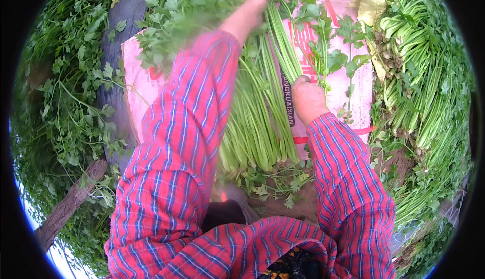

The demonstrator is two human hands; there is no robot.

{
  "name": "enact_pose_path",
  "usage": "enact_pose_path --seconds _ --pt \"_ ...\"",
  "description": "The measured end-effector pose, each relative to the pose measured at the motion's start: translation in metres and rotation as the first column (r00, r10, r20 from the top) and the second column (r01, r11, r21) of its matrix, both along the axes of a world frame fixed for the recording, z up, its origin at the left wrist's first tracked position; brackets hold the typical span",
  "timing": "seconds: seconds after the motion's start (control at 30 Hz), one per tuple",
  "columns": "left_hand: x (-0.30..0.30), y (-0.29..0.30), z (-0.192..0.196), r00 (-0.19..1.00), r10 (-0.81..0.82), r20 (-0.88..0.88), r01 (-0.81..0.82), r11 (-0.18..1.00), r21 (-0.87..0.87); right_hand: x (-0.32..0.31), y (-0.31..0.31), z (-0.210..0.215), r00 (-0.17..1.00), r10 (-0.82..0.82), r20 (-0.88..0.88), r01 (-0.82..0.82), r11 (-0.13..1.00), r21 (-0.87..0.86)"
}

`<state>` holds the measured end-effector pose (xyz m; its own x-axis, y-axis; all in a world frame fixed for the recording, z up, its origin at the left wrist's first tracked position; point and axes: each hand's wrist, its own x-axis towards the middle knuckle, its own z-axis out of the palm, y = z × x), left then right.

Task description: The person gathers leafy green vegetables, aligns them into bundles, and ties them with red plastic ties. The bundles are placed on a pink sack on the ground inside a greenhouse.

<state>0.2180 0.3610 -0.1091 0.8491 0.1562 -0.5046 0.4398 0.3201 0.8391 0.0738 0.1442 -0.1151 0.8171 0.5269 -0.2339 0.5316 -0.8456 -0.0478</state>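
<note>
A thick bunch of long pale green stalks (255,122) with leafy tops lies on a pink printed sack (348,87) in front of me. My left hand (250,13) reaches forward and grips the leafy upper part of the bunch. My right hand (308,97) is closed around a few thin stalks at the bunch's right side. Both arms wear red, blue-striped sleeves.
A heap of cut green stalks (419,97) lies on the ground at the right. Leafy plants (70,102) grow at the left beside a dark strip (118,41). A brown branch (70,203) lies at lower left. Bare soil (293,203) shows below the bunch.
</note>
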Motion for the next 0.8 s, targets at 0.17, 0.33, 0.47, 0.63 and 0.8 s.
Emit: enact_pose_path --seconds 0.17,0.33,0.47,0.63,0.8 --pt "-0.081 -0.026 0.029 0.936 -0.248 0.25 -0.02 0.672 0.74 0.004 0.002 -0.007 0.997 -0.077 0.007 0.077 0.996 -0.034" --pt "-0.195 -0.079 0.019 0.714 -0.561 0.419 0.173 0.721 0.671 0.001 0.008 -0.012 0.982 0.146 -0.123 -0.168 0.967 -0.192" --pt "-0.182 -0.085 -0.019 0.675 -0.597 0.433 0.148 0.685 0.713 -0.005 0.015 -0.015 0.968 0.159 -0.195 -0.217 0.918 -0.331" --pt "-0.153 -0.075 -0.052 0.633 -0.717 0.292 0.143 0.479 0.866 -0.015 0.023 -0.02 0.997 0.081 0.008 -0.072 0.918 -0.391" --pt "-0.16 -0.076 -0.06 0.551 -0.83 0.091 0.05 0.141 0.989 -0.024 -0.005 0.019 0.992 -0.004 -0.127 0.007 1.0 0.023"
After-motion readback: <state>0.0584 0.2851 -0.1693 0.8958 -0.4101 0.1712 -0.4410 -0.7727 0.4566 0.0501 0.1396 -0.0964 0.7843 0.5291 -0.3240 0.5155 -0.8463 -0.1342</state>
